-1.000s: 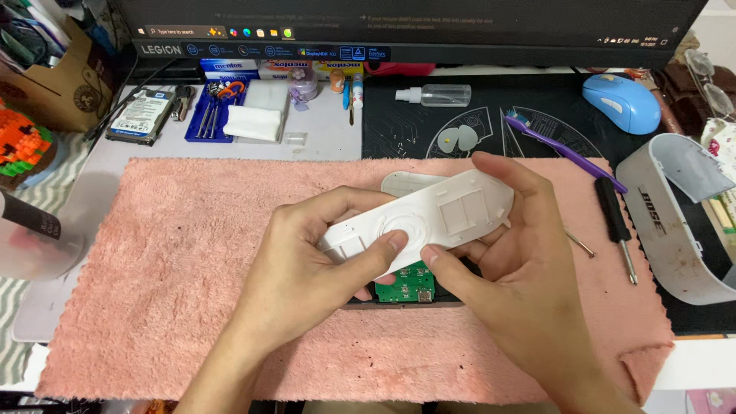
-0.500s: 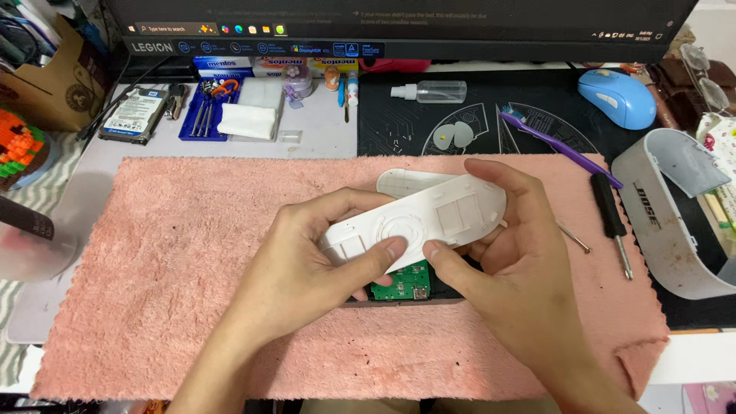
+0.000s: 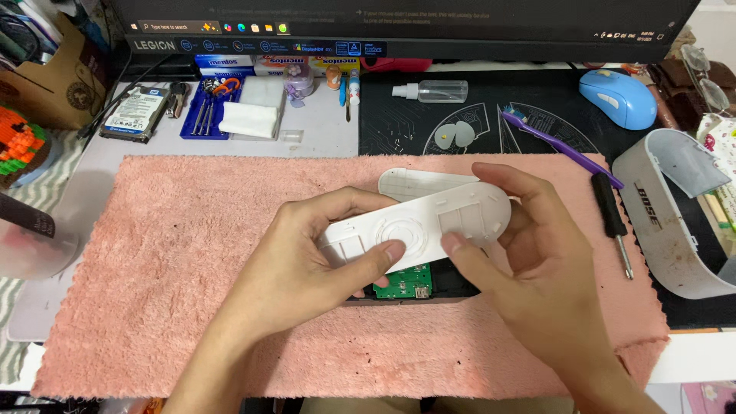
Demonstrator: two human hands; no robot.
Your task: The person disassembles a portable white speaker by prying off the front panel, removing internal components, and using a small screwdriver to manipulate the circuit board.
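Over the pink towel, both hands are grasping a white plastic panel: left hand pinching its near end, right hand cupping the far end, above a green circuit board.

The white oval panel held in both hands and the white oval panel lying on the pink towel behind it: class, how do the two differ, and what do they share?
The held panel is lifted between the left hand and right hand; the lying panel rests flat on the pink towel. The held panel shows a round ring and rectangular recesses; the lying panel shows a faint grid. The held one is fully seen, the lying one partly hidden. Both are white, elongated and round-ended.
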